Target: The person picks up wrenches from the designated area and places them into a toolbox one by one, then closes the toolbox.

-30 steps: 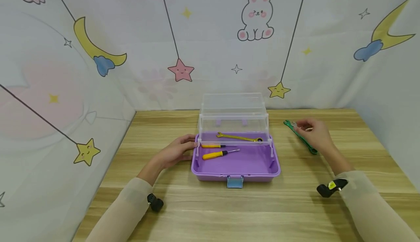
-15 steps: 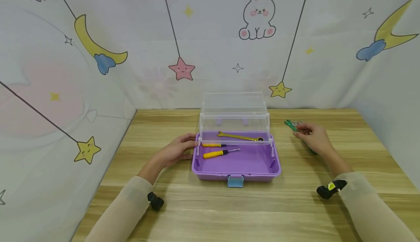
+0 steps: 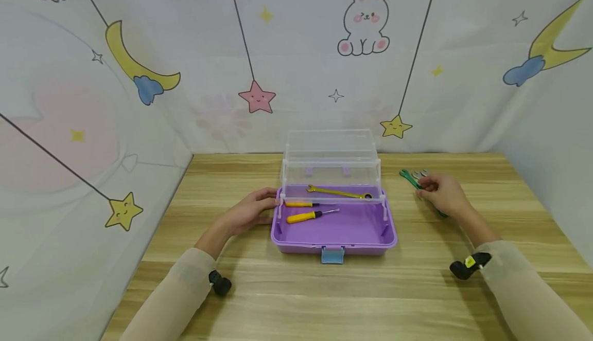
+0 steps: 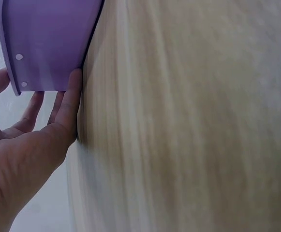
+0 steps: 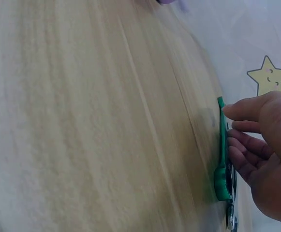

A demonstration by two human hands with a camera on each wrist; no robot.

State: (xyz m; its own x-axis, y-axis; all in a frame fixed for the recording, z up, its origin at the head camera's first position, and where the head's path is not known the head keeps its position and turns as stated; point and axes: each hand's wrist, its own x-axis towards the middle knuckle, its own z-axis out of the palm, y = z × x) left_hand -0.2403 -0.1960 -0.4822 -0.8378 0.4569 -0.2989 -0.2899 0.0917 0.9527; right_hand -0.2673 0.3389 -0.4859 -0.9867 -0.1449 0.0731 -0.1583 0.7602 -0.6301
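A purple toolbox [image 3: 334, 238] with a raised clear lid [image 3: 329, 143] stands mid-table, a blue latch [image 3: 332, 255] on its front. Inside lie a gold wrench [image 3: 340, 193] and two yellow-handled screwdrivers [image 3: 301, 217]. My left hand [image 3: 247, 211] rests against the box's left side, its fingers fairly straight and touching the wall [image 4: 51, 43]. To the right, my right hand [image 3: 443, 194] pinches a green wrench [image 5: 222, 145] between thumb and fingers, close to the table. Silver wrenches [image 3: 418, 174] lie right beside it, partly hidden by the hand.
The wood-grain table [image 3: 333, 300] extends in front of the box and to both sides. A white cloth [image 3: 315, 73] printed with stars, moons and a rabbit hangs behind it and at the sides.
The right-hand fingers have closed in on the green wrench, now covering its middle; its open end has shifted slightly left. The left hand and toolbox stay put.
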